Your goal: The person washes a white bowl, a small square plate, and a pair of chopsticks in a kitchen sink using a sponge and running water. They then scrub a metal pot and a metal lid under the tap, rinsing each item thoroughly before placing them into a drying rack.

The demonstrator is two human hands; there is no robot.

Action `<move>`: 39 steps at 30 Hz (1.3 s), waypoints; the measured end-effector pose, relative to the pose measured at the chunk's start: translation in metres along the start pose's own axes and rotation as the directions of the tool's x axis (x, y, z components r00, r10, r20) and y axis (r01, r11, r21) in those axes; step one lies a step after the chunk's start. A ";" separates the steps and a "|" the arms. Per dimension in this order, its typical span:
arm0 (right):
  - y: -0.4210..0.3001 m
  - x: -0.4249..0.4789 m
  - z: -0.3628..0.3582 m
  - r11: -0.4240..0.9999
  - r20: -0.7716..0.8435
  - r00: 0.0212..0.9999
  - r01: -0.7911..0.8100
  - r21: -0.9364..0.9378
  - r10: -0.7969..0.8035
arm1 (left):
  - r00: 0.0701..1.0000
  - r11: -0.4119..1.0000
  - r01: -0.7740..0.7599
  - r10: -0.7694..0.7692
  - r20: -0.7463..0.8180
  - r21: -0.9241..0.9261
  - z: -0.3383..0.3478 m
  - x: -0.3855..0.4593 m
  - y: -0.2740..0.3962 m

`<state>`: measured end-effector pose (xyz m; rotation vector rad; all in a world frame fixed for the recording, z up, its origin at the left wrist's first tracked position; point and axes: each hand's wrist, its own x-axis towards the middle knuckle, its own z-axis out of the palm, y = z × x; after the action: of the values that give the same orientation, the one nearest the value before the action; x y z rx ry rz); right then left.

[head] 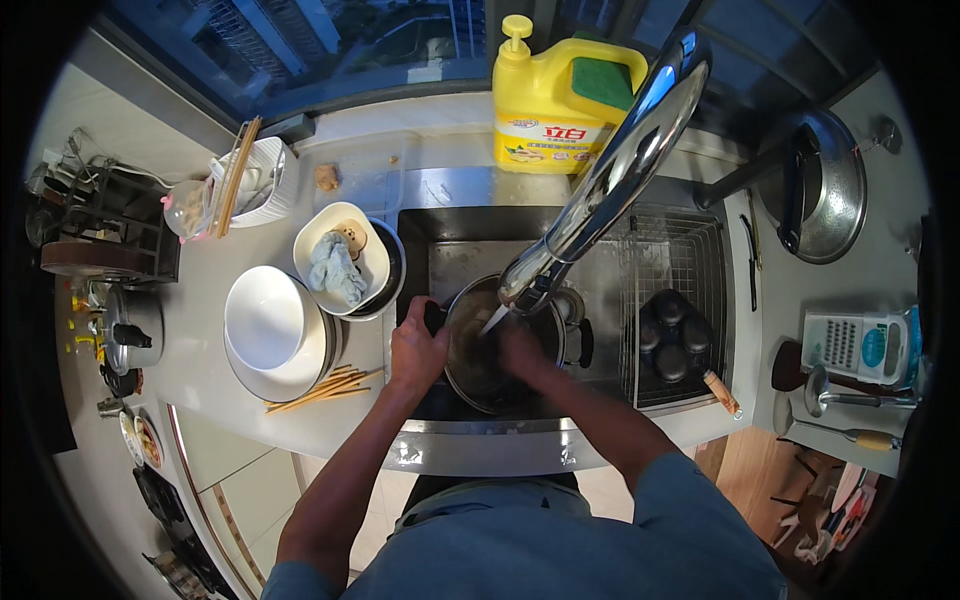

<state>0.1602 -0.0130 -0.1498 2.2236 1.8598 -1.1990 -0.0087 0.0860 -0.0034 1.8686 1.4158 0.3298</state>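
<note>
My left hand (417,351) is closed around the black side handle (434,318) of a round metal pot (474,375) in the sink (465,256). Inside the pot is my right hand (523,349), blurred and low near its wall; whether it holds anything is hidden. A chrome faucet (600,187) arches over the pot, and a stream of water (493,321) runs from it into the pot. The pot's second black handle (586,343) points right, close to a metal drain strainer (568,306).
Left of the sink stand stacked white bowls (264,319), chopsticks (330,388) and a bowl with a blue cloth (335,270). A wire basket (667,251) at right holds a black multi-cup pan (675,335). Behind are a yellow detergent jug (532,112) and a pan lid (832,191).
</note>
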 end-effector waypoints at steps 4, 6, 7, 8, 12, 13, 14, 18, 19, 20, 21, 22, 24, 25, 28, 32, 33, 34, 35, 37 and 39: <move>0.013 0.051 0.033 0.731 -0.372 0.865 0.008 0.682 0.338 | 0.998 0.999 -0.052 0.052 0.026 0.001 0.003 0.003 0.007; -0.031 0.048 0.036 0.380 -0.367 0.857 0.224 0.897 0.361 | 0.999 0.999 -0.041 0.041 0.026 0.016 0.001 0.003 0.006; -0.047 0.036 0.036 0.437 -0.401 0.883 0.269 0.858 0.244 | 0.999 0.999 -0.041 0.040 0.013 0.019 0.000 0.002 0.005; -0.063 0.023 0.035 0.481 -0.429 0.895 0.325 0.815 0.122 | 0.999 0.999 -0.048 0.048 -0.018 0.014 0.001 0.001 -0.001; -0.025 0.019 0.069 0.984 -0.100 0.991 0.103 0.144 -0.089 | 0.991 0.993 -0.121 0.120 -0.051 0.002 -0.004 0.003 -0.005; -0.007 0.017 0.055 0.993 -0.090 0.996 0.025 0.113 -0.015 | 0.993 0.994 -0.112 0.111 -0.050 -0.005 -0.006 0.001 -0.004; 0.011 0.015 0.042 0.995 -0.079 0.995 -0.051 0.082 0.057 | 0.994 0.995 -0.101 0.101 -0.051 -0.010 -0.007 -0.002 -0.004; 0.011 0.038 0.039 0.920 -0.257 0.941 -0.114 0.375 0.222 | 0.996 0.996 -0.087 0.087 -0.034 0.015 -0.008 -0.002 0.002; 0.002 0.044 0.052 0.896 -0.272 0.936 -0.088 0.436 0.224 | 0.997 0.997 -0.070 0.070 -0.022 0.014 -0.008 -0.002 0.004; -0.001 0.052 0.100 0.874 -0.289 0.936 -0.035 0.485 0.198 | 0.997 0.997 -0.083 0.083 0.003 0.006 -0.002 0.002 0.008; -0.007 0.053 0.108 0.831 -0.287 0.936 -0.013 0.555 0.206 | 0.998 0.998 -0.069 0.069 -0.002 0.006 -0.002 0.002 0.005; -0.021 0.046 0.101 0.785 -0.283 0.936 0.011 0.619 0.210 | 0.998 0.998 -0.059 0.060 -0.019 0.005 -0.004 0.001 -0.004; -0.024 0.038 0.059 0.619 -0.229 0.908 -0.041 0.785 0.351 | 0.998 0.999 -0.038 0.038 -0.048 0.005 -0.008 -0.004 -0.015; -0.009 0.046 0.046 0.734 -0.328 0.888 -0.014 0.679 0.321 | 0.998 0.999 -0.034 0.034 -0.052 0.005 -0.008 -0.006 -0.013; 0.002 0.043 0.045 0.920 -0.443 0.890 0.081 0.384 0.107 | 0.998 1.000 -0.029 0.029 -0.055 0.004 -0.005 -0.009 -0.013; -0.001 0.031 0.063 0.820 -0.308 0.947 0.109 0.562 0.086 | 1.000 1.000 -0.014 0.014 -0.020 0.005 -0.002 -0.005 -0.004; -0.006 0.028 0.048 0.771 -0.146 0.982 -0.002 0.637 0.123 | 1.000 1.000 0.006 -0.006 -0.029 0.011 -0.006 -0.010 -0.006; -0.014 0.024 0.003 0.838 -0.173 0.971 -0.047 0.543 0.166 | 0.998 1.000 0.016 -0.015 -0.058 0.016 -0.009 -0.013 -0.007; -0.010 0.025 0.010 0.866 -0.212 0.966 -0.024 0.499 0.149 | 0.999 1.000 0.011 -0.011 -0.050 0.014 -0.007 -0.014 -0.005; -0.004 0.029 0.025 0.917 -0.282 0.954 0.019 0.398 0.103 | 0.999 1.000 0.008 -0.008 -0.045 0.000 -0.004 -0.014 -0.001; -0.009 0.025 0.069 0.876 -0.430 0.903 0.215 0.431 -0.010 | 1.000 1.000 -0.001 0.001 -0.028 -0.016 -0.002 -0.009 0.004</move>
<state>0.1156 -0.0209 -0.2085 2.8608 2.0404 -1.4145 -0.0104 0.0779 0.0025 1.8584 1.4266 0.3681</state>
